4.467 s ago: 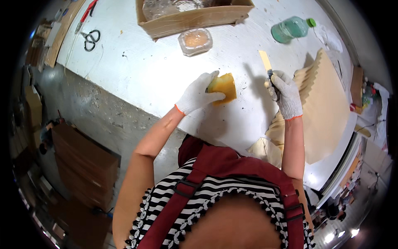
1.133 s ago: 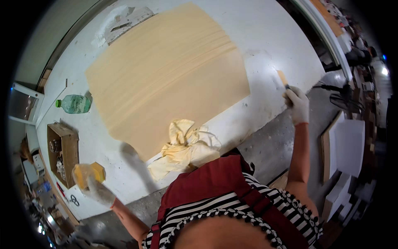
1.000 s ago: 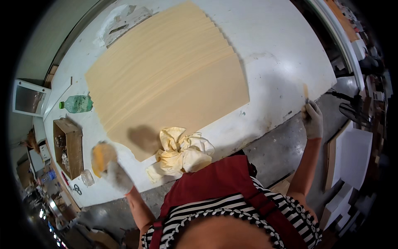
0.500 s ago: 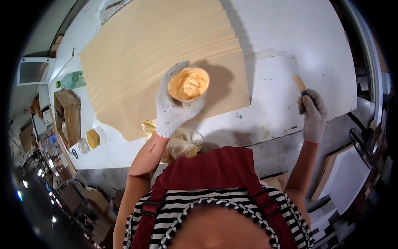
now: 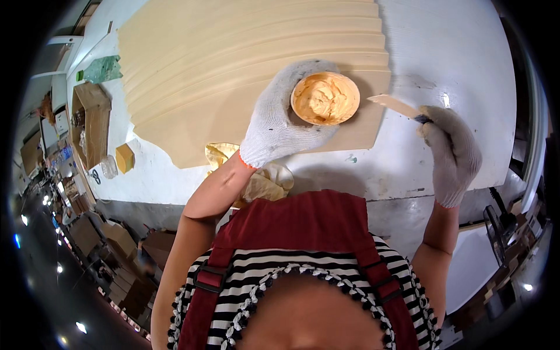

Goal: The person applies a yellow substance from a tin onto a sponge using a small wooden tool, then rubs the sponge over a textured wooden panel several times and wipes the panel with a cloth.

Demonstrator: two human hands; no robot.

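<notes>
– Over the tan sheets (image 5: 204, 108), saw any change?
– Yes: brought the cup of paste (image 5: 325, 100) rightward, with the left hand (image 5: 283, 114) wrapped firmly round it; turned the putty knife (image 5: 396, 106) inward, gripped in the right hand (image 5: 454, 149), with its tip near the cup.
– Meaning?
– Put both within easy reach of each other, seemingly.
– Farther off?
– Left the yellow block (image 5: 124, 158) near the cardboard box (image 5: 96, 111).
</notes>
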